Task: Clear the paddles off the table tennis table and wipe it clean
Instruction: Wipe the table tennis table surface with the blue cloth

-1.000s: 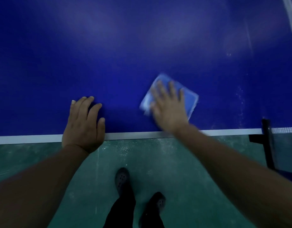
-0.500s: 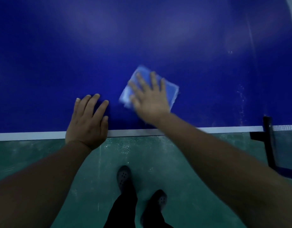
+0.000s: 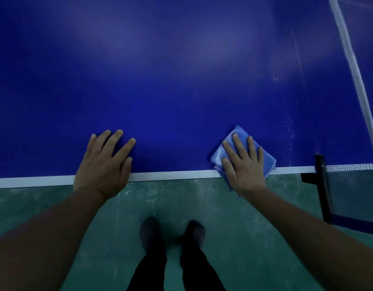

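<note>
Right hand [image 3: 245, 164] presses flat on a folded blue cloth [image 3: 265, 159], corner pointing away, overhanging the table [image 3: 181, 91] edge.

The table top [image 3: 181, 80] filling the upper frame is deep blue, edged by a white border line [image 3: 171, 176]. At right, the folded cloth [image 3: 240, 135] is lighter blue. The floor [image 3: 234, 206] below is scuffed green; the net [image 3: 349, 192] at far right is dark mesh with white tape, its post [image 3: 322, 185] black.
</note>
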Available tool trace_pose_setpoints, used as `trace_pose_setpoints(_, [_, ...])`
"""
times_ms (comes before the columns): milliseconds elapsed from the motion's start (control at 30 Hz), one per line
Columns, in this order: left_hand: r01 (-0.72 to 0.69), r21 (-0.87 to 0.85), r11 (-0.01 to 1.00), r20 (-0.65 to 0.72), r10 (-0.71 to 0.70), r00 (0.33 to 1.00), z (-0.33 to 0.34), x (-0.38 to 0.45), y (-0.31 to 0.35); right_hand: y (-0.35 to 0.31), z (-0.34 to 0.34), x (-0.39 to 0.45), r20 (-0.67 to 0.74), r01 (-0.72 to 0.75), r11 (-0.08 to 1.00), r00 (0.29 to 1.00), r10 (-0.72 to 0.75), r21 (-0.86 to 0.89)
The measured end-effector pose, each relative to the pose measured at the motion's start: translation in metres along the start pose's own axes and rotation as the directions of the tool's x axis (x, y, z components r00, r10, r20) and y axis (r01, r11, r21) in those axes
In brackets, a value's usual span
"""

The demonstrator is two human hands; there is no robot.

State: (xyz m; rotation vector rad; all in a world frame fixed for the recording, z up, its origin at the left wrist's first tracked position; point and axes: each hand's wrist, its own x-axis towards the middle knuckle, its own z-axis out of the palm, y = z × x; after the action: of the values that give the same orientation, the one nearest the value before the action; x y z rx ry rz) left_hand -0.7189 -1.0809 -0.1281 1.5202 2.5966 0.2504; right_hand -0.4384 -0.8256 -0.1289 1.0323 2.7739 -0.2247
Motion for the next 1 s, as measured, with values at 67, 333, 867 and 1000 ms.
trace_pose_setpoints(67, [0.020,-0.004,1.000,0.032,-0.020,0.999,-0.001,0.000,0.001,0.022,-0.006,0.013,0.036,0.099,0.995,0.994,-0.098,-0.016])
trace_pose_setpoints(333, [0.043,-0.040,0.998,-0.011,-0.044,0.999,-0.007,0.042,0.027,0.058,-0.037,0.109,0.051,0.105,0.994,0.993,-0.103,-0.029])
trace_pose_setpoints(867, [0.093,-0.119,0.989,-0.102,-0.105,0.989,0.028,0.426,0.143,0.089,-0.107,0.464,-0.100,-0.025,0.996,0.994,0.034,0.087])
trace_pose_setpoints(1000, [0.131,-0.088,0.988,-0.060,-0.136,0.989,0.034,0.442,0.147,0.114,-0.131,0.558,-0.107,-0.103,0.988,0.987,0.116,0.116])
